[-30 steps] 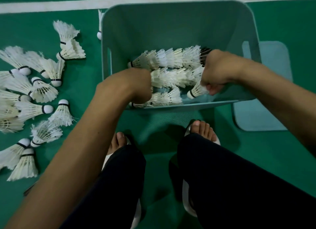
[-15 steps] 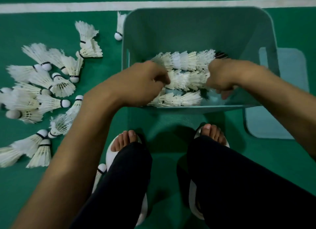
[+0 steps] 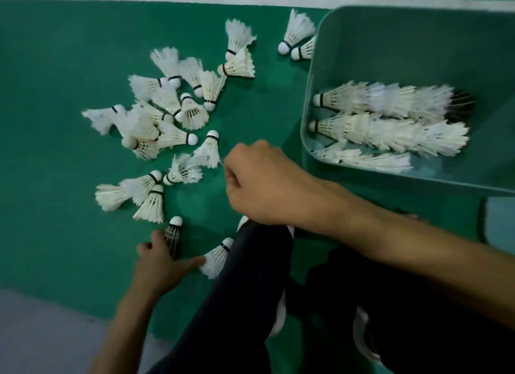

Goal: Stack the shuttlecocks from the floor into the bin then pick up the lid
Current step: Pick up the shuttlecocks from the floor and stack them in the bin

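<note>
The shuttlecocks (image 3: 192, 115) are very light. Their white feathers are thin and could bend or snap. So I think it is best to take each one by its round nose or low on the skirt, and not squeeze the feather tips. Each has a white nose, a black band and a fan of white feathers. Most lie loose in a heap on the green floor (image 3: 55, 66), pointing all ways, some on top of others.

One dark shuttlecock (image 3: 172, 235) lies nearest to me. My left hand (image 3: 164, 262) is spread out, with fingers resting on its skirt, and the thumb reaches toward another one by my leg. My right hand (image 3: 262, 186) hangs just beside the heap, fingers curled under. I cannot tell if it pinches anything.

To the right stands the bin (image 3: 404, 47). Inside lie three long stacks (image 3: 390, 129), side by side, each shuttlecock pushed nose-first into the next. A pale flat thing past the bin is likely the lid (image 3: 501, 220).
</note>
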`<state>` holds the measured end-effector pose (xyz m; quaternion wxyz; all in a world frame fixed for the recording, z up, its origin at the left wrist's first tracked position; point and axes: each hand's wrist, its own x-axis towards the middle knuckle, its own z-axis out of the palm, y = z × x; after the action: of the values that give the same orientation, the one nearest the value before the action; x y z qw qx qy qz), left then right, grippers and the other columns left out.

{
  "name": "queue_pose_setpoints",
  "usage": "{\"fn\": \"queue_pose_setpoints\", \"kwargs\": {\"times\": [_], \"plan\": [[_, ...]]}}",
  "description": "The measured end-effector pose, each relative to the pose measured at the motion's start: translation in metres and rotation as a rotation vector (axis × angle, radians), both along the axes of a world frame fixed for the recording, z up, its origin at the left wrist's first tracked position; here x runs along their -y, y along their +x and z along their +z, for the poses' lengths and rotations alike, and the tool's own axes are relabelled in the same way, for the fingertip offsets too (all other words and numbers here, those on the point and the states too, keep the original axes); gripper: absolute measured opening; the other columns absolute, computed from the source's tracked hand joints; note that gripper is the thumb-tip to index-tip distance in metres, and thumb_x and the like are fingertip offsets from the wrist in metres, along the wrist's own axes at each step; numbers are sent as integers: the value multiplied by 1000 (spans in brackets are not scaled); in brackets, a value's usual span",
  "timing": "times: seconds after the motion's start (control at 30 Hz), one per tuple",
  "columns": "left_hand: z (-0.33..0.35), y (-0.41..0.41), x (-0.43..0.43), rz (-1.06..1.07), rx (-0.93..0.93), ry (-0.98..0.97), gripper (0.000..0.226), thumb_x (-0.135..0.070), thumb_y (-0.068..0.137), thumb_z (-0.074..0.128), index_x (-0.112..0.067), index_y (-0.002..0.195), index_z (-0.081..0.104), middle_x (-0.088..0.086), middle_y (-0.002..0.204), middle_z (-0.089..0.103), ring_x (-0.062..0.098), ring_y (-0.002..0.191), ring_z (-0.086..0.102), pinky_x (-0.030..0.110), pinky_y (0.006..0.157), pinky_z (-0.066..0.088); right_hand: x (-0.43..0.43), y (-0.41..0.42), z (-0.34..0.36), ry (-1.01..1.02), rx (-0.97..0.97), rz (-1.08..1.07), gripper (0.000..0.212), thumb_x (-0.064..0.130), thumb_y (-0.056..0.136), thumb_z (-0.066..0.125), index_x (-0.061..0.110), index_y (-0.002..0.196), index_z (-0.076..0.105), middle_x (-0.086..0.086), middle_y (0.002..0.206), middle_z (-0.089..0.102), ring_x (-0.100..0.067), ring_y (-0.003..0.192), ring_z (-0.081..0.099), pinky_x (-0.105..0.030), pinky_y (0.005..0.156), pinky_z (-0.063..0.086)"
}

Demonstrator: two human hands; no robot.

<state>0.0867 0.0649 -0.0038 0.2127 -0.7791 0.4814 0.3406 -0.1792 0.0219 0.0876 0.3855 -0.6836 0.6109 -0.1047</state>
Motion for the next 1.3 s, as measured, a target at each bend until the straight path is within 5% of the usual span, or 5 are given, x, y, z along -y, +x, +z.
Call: {"fn": "queue_pose_setpoints", "kwargs": {"times": [0.33,0.5,0.73,0.97,1.3], "plan": [[-45,-30,-13,173,-289,-729,30,-12,78,83,-18,95,59,0,91,65,22,82,63,35,74,50,-22,36,-94,142,58,277,20,17,87,60,20,104,70,-6,106,68,-27,103,62,-40,86,51],[-21,-54,30,493,-408,-913,41,-19,87,75,-14,122,57,-3,91,65,13,78,61,17,71,48,-34,52,-97,71,-72,766,36,16,83,60,33,113,71,-8,138,49,-31,120,44,-48,91,47],[-2,-37,89,39,-188,-522,51,-48,77,64,-33,123,49,-5,87,69,28,87,64,36,72,44,-50,90,-115,-75,-289,999,33,25,101,51,18,131,64,-9,170,12,-40,152,15,-59,116,25],[-22,-43,110,-29,-127,-551,72,-66,80,73,-28,137,52,7,116,72,34,106,66,36,74,46,-42,78,-127,-111,-351,746,41,26,98,49,14,136,56,-16,156,33,-42,139,32,-62,110,29],[6,-56,101,289,-385,-690,60,-74,79,67,-15,92,59,-11,71,57,9,66,54,32,69,39,-7,17,-88,170,-480,-78,18,20,87,67,9,93,53,-19,121,51,-38,117,45,-47,94,42]]}}
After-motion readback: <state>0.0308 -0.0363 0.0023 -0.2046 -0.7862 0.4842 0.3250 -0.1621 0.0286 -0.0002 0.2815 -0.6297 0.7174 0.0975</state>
